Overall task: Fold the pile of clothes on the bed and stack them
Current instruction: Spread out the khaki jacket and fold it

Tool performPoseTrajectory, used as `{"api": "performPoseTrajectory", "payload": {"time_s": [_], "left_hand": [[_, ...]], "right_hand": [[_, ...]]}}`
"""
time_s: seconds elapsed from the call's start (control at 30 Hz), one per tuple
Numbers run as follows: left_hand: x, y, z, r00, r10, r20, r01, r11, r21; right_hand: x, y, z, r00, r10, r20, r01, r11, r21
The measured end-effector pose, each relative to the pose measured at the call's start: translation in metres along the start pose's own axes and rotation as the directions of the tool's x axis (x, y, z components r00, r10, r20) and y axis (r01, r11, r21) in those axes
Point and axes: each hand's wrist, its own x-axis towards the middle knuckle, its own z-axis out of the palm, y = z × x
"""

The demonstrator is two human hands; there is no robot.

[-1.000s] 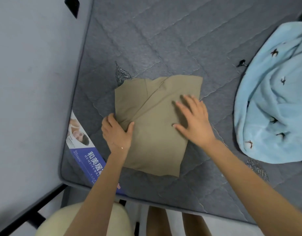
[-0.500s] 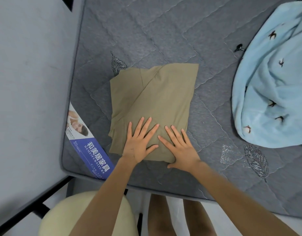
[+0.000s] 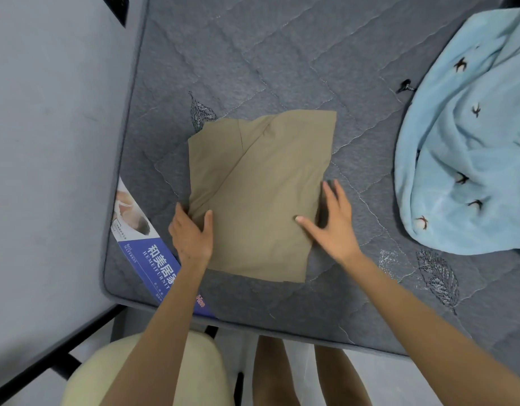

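Grey quilted mattress stitched with leaf motifs, folded khaki garment laid flat toward the near-left corner, blue-and-white printed label fixed along the left edge, light blue bird-patterned blanket heaped at right, small unidentifiable black object just beside it.

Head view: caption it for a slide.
Left hand pinches, right hand touches a folded tan cloth on the mattress; blue blanket apart.

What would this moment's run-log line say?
stage: folding khaki garment | left hand: grips left edge | right hand: fingers straight at right edge | light blue fleece: crumpled, apart on mattress
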Motion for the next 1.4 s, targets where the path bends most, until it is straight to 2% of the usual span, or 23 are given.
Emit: {"api": "performPoseTrajectory", "payload": {"time_s": [0.07, 0.13, 0.2, 0.23, 0.3, 0.37, 0.43, 0.53, 0.6, 0.67, 0.77, 0.8, 0.87, 0.93, 1.0, 1.07, 1.17, 1.23, 1.33, 1.4], "left_hand": [[0.004, 0.007, -0.003, 0.994, -0.097, 0.048, 0.101, 0.989, -0.107], [0.006, 0.018, -0.007, 0.97, -0.203, 0.134, 0.229, 0.949, -0.219], [0.012, 0.022, -0.013, 0.936, -0.284, 0.206, 0.326, 0.922, -0.209], [0.016, 0.021, -0.016, 0.918, -0.328, 0.224, 0.372, 0.907, -0.197], [0.019, 0.012, -0.022, 0.888, -0.407, 0.213, 0.446, 0.874, -0.194], [0.01, -0.002, -0.024, 0.881, -0.449, 0.151, 0.471, 0.864, -0.179], [-0.011, -0.013, -0.023, 0.879, -0.465, 0.109, 0.477, 0.859, -0.184], [-0.041, -0.021, -0.014, 0.883, -0.461, 0.09, 0.465, 0.831, -0.304], [-0.059, -0.022, -0.004, 0.866, -0.482, 0.133, 0.484, 0.741, -0.465], [-0.074, -0.019, 0.009, 0.78, -0.578, 0.24, 0.599, 0.579, -0.553], [-0.088, -0.003, 0.027, 0.635, -0.613, 0.47, 0.704, 0.21, -0.678], [-0.09, 0.006, 0.03, 0.612, -0.597, 0.519, 0.707, 0.118, -0.698], [-0.093, 0.021, 0.034, 0.596, -0.561, 0.575, 0.701, 0.012, -0.714], [-0.096, 0.031, 0.036, 0.651, -0.542, 0.532, 0.665, 0.067, -0.744], [-0.099, 0.031, 0.034, 0.736, -0.548, 0.397, 0.59, 0.232, -0.773], [-0.098, 0.026, 0.019, 0.808, -0.51, 0.296, 0.521, 0.381, -0.764], [-0.091, 0.01, -0.02, 0.862, -0.443, 0.246, 0.472, 0.524, -0.708], [-0.082, -0.003, -0.049, 0.872, -0.427, 0.239, 0.467, 0.582, -0.665], [-0.067, -0.019, -0.089, 0.909, -0.359, 0.212, 0.411, 0.684, -0.603], [-0.055, -0.028, -0.11, 0.93, -0.301, 0.21, 0.366, 0.736, -0.569]], "right_hand": [[0.015, -0.005, 0.006, 0.981, 0.192, -0.019, -0.185, 0.964, 0.189], [0.03, -0.018, 0.008, 0.95, 0.31, 0.033, -0.297, 0.869, 0.395], [0.05, -0.028, 0.003, 0.945, 0.327, -0.001, -0.287, 0.832, 0.475], [0.062, -0.033, -0.001, 0.947, 0.315, -0.059, -0.254, 0.851, 0.459], [0.087, -0.042, -0.012, 0.961, 0.228, -0.158, -0.175, 0.941, 0.289], [0.108, -0.056, -0.02, 0.986, 0.083, -0.147, -0.082, 0.997, 0.008], [0.126, -0.074, -0.023, 0.999, -0.037, -0.023, 0.031, 0.969, -0.243], [0.15, -0.089, -0.015, 0.977, -0.097, 0.189, 0.179, 0.853, -0.491], [0.163, -0.097, -0.007, 0.947, -0.093, 0.308, 0.265, 0.769, -0.581], [0.172, -0.107, -0.001, 0.914, -0.062, 0.401, 0.31, 0.744, -0.592], [0.174, -0.117, 0.002, 0.889, 0.003, 0.459, 0.299, 0.755, -0.584], [0.171, -0.12, 0.002, 0.889, 0.019, 0.457, 0.281, 0.766, -0.578], [0.161, -0.126, -0.001, 0.863, 0.077, 0.499, 0.238, 0.81, -0.536], [0.15, -0.131, -0.005, 0.783, 0.183, 0.595, 0.147, 0.875, -0.462], [0.138, -0.132, -0.012, 0.695, 0.25, 0.675, 0.003, 0.937, -0.35], [0.123, -0.131, -0.023, 0.676, 0.259, 0.689, -0.14, 0.964, -0.226], [0.089, -0.128, -0.036, 0.709, 0.239, 0.663, -0.26, 0.963, -0.068], [0.061, -0.125, -0.036, 0.767, 0.216, 0.604, -0.298, 0.954, 0.038], [0.01, -0.123, -0.018, 0.901, 0.186, 0.393, -0.274, 0.944, 0.182], [-0.027, -0.126, 0.003, 0.945, 0.2, 0.257, -0.265, 0.932, 0.246]]}}
